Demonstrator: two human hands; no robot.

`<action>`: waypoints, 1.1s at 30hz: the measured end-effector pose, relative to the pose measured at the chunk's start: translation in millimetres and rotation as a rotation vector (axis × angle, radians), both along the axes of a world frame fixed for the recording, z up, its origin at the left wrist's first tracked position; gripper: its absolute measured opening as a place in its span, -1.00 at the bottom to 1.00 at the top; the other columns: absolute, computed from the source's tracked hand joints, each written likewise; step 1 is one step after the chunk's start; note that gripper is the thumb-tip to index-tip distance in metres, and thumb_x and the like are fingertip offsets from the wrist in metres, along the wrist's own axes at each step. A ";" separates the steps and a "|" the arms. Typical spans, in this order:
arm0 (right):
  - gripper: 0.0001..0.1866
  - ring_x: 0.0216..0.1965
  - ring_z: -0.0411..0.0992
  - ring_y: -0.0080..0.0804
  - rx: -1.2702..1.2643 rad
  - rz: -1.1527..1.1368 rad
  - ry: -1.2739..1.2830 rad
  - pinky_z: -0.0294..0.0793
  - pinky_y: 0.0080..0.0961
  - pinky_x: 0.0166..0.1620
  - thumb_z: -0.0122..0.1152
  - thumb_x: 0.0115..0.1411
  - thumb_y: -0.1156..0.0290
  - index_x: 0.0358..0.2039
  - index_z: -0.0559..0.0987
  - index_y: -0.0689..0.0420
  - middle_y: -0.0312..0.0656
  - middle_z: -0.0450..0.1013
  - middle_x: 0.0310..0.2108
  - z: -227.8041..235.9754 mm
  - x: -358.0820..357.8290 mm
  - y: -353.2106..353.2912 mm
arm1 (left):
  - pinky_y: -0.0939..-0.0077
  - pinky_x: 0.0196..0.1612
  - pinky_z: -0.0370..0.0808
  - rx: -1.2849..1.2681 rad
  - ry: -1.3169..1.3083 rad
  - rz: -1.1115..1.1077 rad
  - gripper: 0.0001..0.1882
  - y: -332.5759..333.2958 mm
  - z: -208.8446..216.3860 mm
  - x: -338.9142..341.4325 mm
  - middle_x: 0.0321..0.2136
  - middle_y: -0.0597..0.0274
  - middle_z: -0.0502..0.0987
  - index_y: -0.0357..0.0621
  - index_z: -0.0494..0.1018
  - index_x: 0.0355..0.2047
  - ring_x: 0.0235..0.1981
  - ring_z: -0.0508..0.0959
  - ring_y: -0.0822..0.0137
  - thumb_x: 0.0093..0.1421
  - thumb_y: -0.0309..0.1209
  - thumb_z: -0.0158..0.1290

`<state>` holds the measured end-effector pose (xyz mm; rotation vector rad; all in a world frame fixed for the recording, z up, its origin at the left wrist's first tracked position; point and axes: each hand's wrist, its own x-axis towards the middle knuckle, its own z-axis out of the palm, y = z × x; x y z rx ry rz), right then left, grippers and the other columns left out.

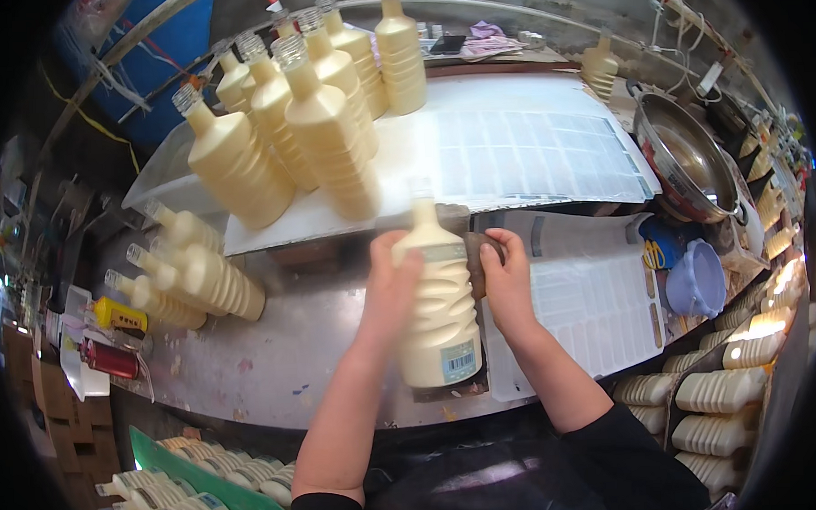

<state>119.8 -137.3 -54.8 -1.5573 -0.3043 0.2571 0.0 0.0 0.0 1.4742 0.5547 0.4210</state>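
Observation:
A cream-coloured plastic bottle [433,317] with a clear threaded neck stands upright before me on the worktable. It has a ribbed body, a greyish band near the shoulder and a small blue label with a barcode near its base. My left hand [393,278] grips its left side, slightly blurred. On the other side, my right hand [508,278] has its fingers curled round a dark brown pad-like piece [482,257] close to the bottle's shoulder. The hand partly hides that piece, so I cannot tell exactly what it is.
Several similar bottles [323,132] stand on a white board, with more at the left [215,275]. Label sheets [539,151] lie on the board, others [589,294] right of my bottle. A metal pan [688,160], purple bucket [695,279] and blue-yellow scissors [655,245] sit at the right.

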 end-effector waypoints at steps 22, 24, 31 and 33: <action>-0.73 -0.40 0.41 -0.71 0.345 0.556 0.096 0.41 -0.72 -0.37 0.06 0.44 0.40 0.11 0.45 0.12 -0.34 0.49 -0.17 70.5 -11.7 14.9 | 0.19 -0.14 0.44 0.704 -0.317 0.288 -0.68 -71.1 100.0 -188.1 -0.27 0.03 0.46 -0.23 0.47 -0.34 -0.21 0.48 0.00 0.02 -0.32 0.32; -0.73 -0.41 0.43 -0.68 0.342 0.645 0.107 0.42 -0.71 -0.37 0.08 0.44 0.39 0.11 0.45 0.12 -0.33 0.49 -0.20 73.0 -12.4 24.2 | 0.25 -0.16 0.46 0.755 -0.309 0.449 -0.70 -71.1 103.3 -245.4 -0.28 0.04 0.50 -0.24 0.48 -0.32 -0.23 0.53 0.08 0.09 -0.31 0.30; -0.71 -0.48 0.46 -0.60 0.269 0.727 0.232 0.47 -0.65 -0.41 0.10 0.41 0.40 0.11 0.46 0.13 -0.33 0.51 -0.32 78.1 -40.0 46.8 | 0.45 -0.16 0.41 0.800 0.131 1.293 -0.78 -131.0 122.5 -426.3 -0.37 0.30 0.51 -0.24 0.53 -0.23 -0.30 0.48 0.41 0.22 -0.33 0.16; -0.68 -0.46 0.48 -0.58 0.233 0.690 0.257 0.47 -0.65 -0.42 0.09 0.40 0.39 0.13 0.46 0.14 -0.32 0.51 -0.35 77.2 -42.9 49.0 | 0.47 -0.21 0.39 0.933 0.436 1.495 -0.77 -132.7 117.8 -471.2 -0.40 0.31 0.49 -0.25 0.52 -0.25 -0.36 0.47 0.43 0.25 -0.32 0.17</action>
